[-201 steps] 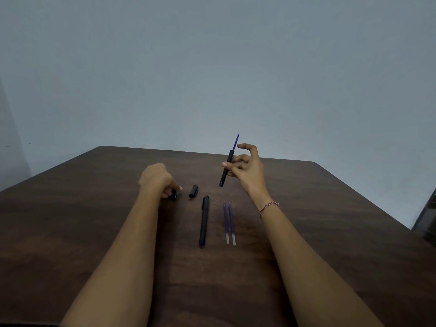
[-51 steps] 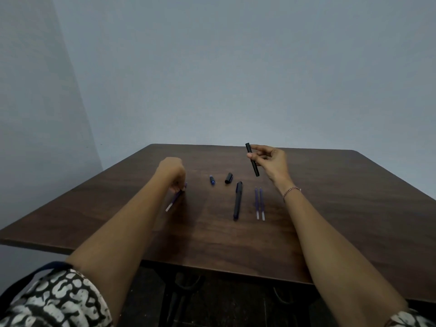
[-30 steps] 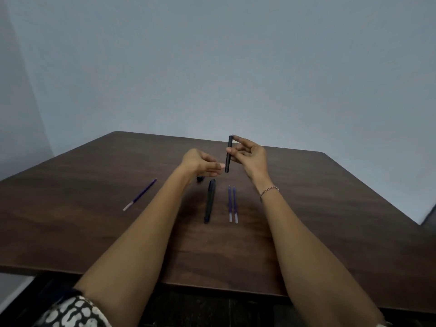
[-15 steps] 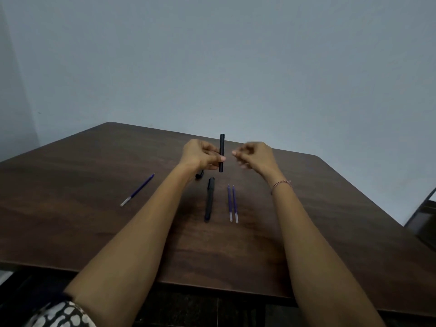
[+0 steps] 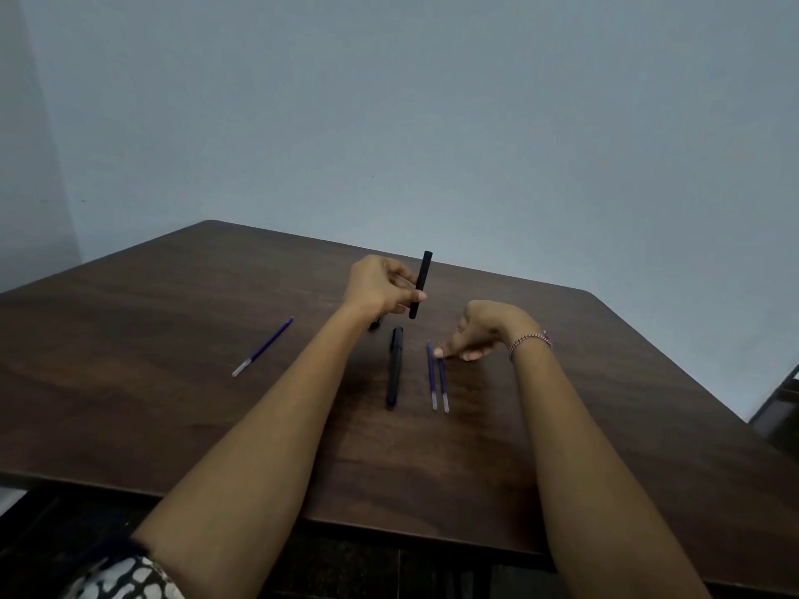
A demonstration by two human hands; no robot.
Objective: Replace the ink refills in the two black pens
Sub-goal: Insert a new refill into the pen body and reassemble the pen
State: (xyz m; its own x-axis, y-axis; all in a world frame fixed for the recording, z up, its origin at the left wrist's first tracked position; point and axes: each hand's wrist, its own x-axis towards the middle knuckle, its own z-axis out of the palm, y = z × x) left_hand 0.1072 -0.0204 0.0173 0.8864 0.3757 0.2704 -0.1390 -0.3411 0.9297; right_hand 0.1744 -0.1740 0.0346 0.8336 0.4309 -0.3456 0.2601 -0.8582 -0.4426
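My left hand pinches an empty black pen barrel and holds it nearly upright above the table. A second black pen lies capped on the brown table just below it. Two purple refills lie side by side to the pen's right. My right hand reaches down with curled fingers, and its fingertips touch the far ends of those refills. A third purple refill lies alone to the left. A small black pen part peeks out beneath my left hand.
The table's front edge runs close below my forearms. A grey wall stands behind the far edge. A dark chair shows at the right border.
The barrel passed from my right hand to my left. My right hand then dropped to the two refills on the table. The old refill was laid down at the left.
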